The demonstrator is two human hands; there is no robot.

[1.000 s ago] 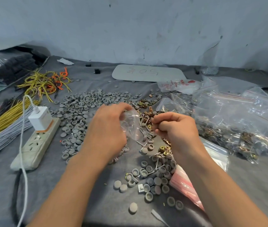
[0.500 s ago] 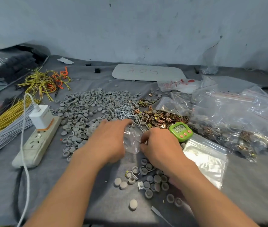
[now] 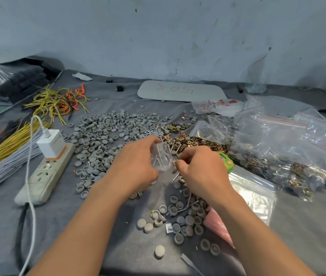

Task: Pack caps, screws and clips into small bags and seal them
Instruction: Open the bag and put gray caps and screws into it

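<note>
Gripping a small clear bag (image 3: 162, 158) between curled fingers and thumb, the left hand (image 3: 136, 166) holds it just above the desk (image 3: 98, 226), with thin screws showing inside. The right hand (image 3: 202, 172) sits just right of the bag with its fingers curled in, though I cannot tell what they pinch. Grey caps (image 3: 106, 136) spread to the far left, while loose screws (image 3: 150, 134) and brass clips (image 3: 194, 141) lie just beyond the hands

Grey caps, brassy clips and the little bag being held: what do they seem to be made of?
The grey caps look like moulded plastic or rubber: matt, uniform colour, no glints. The clips are likely plated sheet metal: shiny yellow-bronze with bright reflections. The small bag is thin clear plastic film: glossy, crinkled, with its contents showing through.
</note>
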